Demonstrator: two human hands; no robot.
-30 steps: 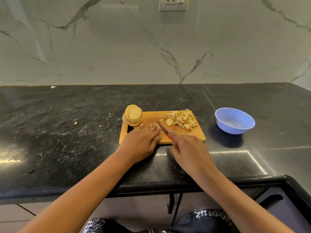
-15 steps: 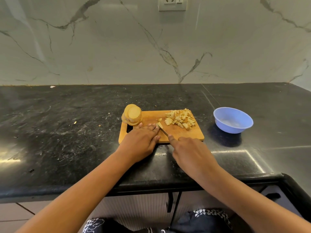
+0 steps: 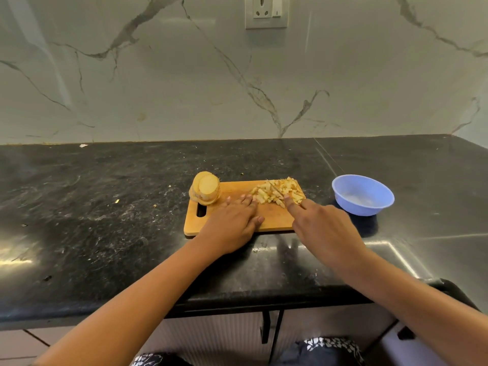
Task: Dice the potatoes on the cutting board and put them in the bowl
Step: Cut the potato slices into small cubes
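So, about halfway: diced pile (image 3: 266,196) heaped, sliced stack (image 3: 205,191) uncut, bowl (image 3: 363,194) empty; right hand (image 3: 322,225) grips the knife (image 3: 276,191), left hand (image 3: 232,223) fingers flat.

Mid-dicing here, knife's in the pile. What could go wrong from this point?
1. Fingertips of the left hand lie right beside the diced potato where the right hand works the knife; a slip could nick them.
2. The stack of slices sits at the cutting board's far left corner, seemingly overhanging it, and might topple onto the counter.
3. Dice reach the board's right edge and may spill short of the bowl.
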